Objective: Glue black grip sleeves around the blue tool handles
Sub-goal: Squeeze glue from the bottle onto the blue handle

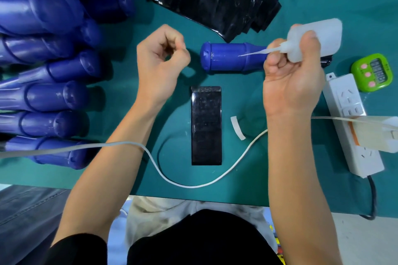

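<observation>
Right hand (290,84) gripped the glue bottle (318,38), nozzle over the blue handle (228,58) lying left-right mid-frame; left hand (159,62) curled empty nearby.

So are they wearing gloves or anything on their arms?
No gloves: the left hand and the right hand are bare, with no rings or watch showing. The forearms are bare too. A black shirt sleeve covers only the upper left arm.

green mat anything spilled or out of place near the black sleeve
No spill shows. A curled white strip lies loose right of the flat black sleeve, and a white cable loops across the mat just below it.
</observation>
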`<move>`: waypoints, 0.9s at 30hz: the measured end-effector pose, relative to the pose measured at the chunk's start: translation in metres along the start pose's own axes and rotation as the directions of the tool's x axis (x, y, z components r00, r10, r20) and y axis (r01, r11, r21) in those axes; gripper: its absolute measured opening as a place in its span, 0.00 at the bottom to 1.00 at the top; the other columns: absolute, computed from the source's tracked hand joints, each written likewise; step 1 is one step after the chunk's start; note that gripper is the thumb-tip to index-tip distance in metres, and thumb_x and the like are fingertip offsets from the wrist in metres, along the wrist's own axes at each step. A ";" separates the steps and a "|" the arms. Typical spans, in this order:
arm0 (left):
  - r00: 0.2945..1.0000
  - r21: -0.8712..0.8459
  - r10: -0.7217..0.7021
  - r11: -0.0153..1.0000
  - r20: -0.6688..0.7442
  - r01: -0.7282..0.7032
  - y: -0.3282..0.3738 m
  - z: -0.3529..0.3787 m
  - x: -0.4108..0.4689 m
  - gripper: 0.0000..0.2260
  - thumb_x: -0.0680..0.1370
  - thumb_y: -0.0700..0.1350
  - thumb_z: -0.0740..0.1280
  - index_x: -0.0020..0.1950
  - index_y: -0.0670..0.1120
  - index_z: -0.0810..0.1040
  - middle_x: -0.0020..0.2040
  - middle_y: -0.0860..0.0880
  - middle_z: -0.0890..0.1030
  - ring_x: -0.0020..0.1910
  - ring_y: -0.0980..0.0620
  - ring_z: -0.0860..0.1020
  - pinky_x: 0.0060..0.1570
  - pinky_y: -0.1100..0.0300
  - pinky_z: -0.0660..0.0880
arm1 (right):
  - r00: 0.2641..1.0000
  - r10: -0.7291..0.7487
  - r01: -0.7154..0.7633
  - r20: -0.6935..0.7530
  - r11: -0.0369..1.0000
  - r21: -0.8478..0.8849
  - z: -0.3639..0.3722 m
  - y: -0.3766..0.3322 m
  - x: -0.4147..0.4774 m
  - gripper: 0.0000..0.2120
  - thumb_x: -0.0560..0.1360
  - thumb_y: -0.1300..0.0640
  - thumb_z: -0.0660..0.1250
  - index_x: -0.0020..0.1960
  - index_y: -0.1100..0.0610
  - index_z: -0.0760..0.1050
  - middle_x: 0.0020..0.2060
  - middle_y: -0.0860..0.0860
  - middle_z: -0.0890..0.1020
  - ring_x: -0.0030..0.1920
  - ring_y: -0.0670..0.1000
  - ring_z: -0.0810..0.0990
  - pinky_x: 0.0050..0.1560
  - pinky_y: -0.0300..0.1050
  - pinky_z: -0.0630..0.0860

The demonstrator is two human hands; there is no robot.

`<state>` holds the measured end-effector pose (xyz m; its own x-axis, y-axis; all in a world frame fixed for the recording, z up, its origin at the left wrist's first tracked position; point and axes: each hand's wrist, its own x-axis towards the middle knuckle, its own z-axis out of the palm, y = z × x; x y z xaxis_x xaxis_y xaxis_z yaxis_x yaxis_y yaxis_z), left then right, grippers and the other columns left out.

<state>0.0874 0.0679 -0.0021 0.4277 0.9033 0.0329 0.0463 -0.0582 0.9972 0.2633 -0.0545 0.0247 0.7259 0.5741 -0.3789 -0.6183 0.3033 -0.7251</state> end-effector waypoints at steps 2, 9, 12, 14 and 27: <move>0.998 0.078 0.057 0.995 0.028 -0.059 0.002 0.006 -0.004 0.13 0.70 0.33 0.68 0.41 0.52 0.76 0.37 0.57 0.78 0.37 0.56 0.73 0.40 0.59 0.70 | 1.000 -0.009 0.010 0.027 0.999 -0.031 0.004 0.006 -0.004 0.10 0.87 0.57 0.58 0.56 0.62 0.76 0.35 0.57 0.81 0.29 0.51 0.78 0.31 0.39 0.71; 0.977 0.222 0.174 0.955 0.121 -0.197 -0.001 0.013 -0.016 0.11 0.71 0.36 0.75 0.46 0.51 0.81 0.41 0.56 0.83 0.41 0.56 0.79 0.47 0.62 0.72 | 0.992 -0.041 0.060 0.120 0.985 -0.162 0.010 0.017 -0.010 0.10 0.83 0.56 0.61 0.55 0.63 0.75 0.35 0.56 0.83 0.29 0.52 0.79 0.30 0.41 0.72; 0.979 0.234 0.159 0.955 0.126 -0.185 -0.002 0.013 -0.016 0.09 0.72 0.36 0.74 0.44 0.50 0.82 0.39 0.57 0.82 0.39 0.58 0.77 0.46 0.64 0.71 | 0.990 -0.037 0.062 0.135 0.981 -0.182 0.011 0.020 -0.012 0.09 0.83 0.56 0.61 0.54 0.62 0.75 0.36 0.57 0.83 0.29 0.52 0.79 0.30 0.41 0.73; 0.982 0.236 0.147 0.956 0.121 -0.172 -0.002 0.012 -0.016 0.09 0.72 0.36 0.74 0.43 0.51 0.82 0.38 0.57 0.82 0.38 0.58 0.77 0.45 0.62 0.71 | 0.990 -0.032 0.057 0.137 0.981 -0.187 0.012 0.020 -0.012 0.09 0.83 0.57 0.61 0.54 0.62 0.76 0.36 0.58 0.83 0.29 0.52 0.79 0.30 0.41 0.73; 0.990 0.201 0.030 0.978 0.135 -0.057 0.006 0.017 -0.016 0.02 0.67 0.37 0.65 0.36 0.42 0.74 0.32 0.44 0.73 0.34 0.55 0.68 0.37 0.61 0.67 | 0.986 0.018 0.016 0.168 0.980 -0.198 0.018 0.023 -0.016 0.07 0.83 0.58 0.62 0.52 0.60 0.77 0.36 0.59 0.81 0.29 0.53 0.79 0.29 0.42 0.73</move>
<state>0.0959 0.0462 0.0018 0.5468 0.8355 0.0533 0.2022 -0.1935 0.9600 0.2324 -0.0429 0.0249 0.6540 0.6988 -0.2899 -0.5346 0.1556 -0.8307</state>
